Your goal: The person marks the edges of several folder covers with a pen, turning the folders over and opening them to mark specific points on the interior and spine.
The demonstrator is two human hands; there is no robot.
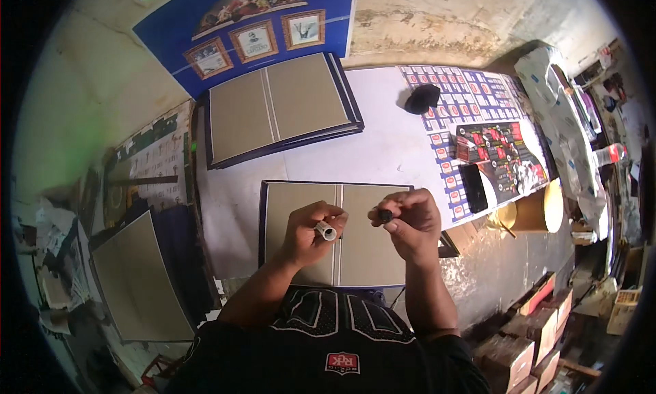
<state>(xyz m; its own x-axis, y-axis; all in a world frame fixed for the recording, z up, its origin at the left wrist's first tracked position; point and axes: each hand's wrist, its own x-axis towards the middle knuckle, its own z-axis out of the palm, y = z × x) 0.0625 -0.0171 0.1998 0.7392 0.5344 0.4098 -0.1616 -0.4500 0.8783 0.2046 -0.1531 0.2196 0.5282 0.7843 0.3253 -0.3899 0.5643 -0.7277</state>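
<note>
The small white tube (326, 230) sits pinched in the closed fingers of the left hand (311, 231), above the open grey board cover (301, 216). The right hand (408, 222) is curled around a small black piece (387, 216), possibly a cap. Further right, a black phone (473, 187) lies on printed sheets (459, 97).

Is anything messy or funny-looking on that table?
Mostly tidy. The odd spots: crumpled white paper lies on the dark printed sheet near the table's right edge, and a round tan disc hangs past that edge. The open grey-board book cover under both hands lies flat and straight.
</note>
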